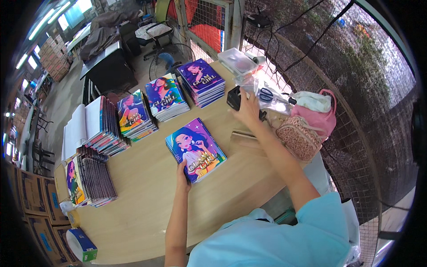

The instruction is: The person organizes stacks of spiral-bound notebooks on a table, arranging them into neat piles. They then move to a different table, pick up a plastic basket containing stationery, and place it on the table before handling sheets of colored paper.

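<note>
Held the spiral notebook at its near left edge with the left hand, fingers drawn in close on the cover. Had nearly all of the notebook ahead and to the right of that hand, colourful front face up, set at a slant above the middle of the counter. Could not tell the reach of the fingertips beneath it, nor full contact with the wood.

Gripped a small black object in the right hand, fingers bent round its near end. Had this hand beyond the notebook and to its right, clearly apart from it.

Had dark-handled scissors near the right hand on its outer side, and a clear plastic box farther off. Had a pink bag and a patterned pouch nearer the right forearm.

Faced a purple notebook stack past the held notebook, with a blue-and-green stack and a yellow-edged stack beside it, curving leftward to an upright-spined pile near the counter's left end.
</note>
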The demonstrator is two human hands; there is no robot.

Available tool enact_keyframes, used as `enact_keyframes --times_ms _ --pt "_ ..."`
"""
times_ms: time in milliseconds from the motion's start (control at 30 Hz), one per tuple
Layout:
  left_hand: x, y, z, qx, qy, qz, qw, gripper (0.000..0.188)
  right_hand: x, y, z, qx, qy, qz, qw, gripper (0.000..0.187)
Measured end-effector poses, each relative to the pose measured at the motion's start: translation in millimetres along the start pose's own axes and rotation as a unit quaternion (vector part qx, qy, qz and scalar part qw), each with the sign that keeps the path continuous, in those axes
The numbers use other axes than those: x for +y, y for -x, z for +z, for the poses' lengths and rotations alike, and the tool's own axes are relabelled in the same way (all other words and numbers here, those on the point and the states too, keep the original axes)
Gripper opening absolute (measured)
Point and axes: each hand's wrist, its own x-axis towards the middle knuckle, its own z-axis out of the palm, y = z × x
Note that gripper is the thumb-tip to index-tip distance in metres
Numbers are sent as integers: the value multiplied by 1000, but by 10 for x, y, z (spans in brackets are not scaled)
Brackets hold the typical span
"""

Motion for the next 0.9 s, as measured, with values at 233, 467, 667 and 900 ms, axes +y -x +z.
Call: enact_keyframes --times_ms 233,467,667,900 --pt "17 -222 426 -14 16 -19 1000 45 633 -717 405 -135 81 30 987 113" --pt "26 -494 548 -20 -20 -49 998 44 1007 -850 297 -65 116 58 989 103" --pt "3 -489 523 -18 -37 -54 998 46 838 478 -323 -303 101 -145 936 70" --pt "106 -475 522 -26 -95 -42 994 51 1301 807 -372 -79 -190 -50 977 45"
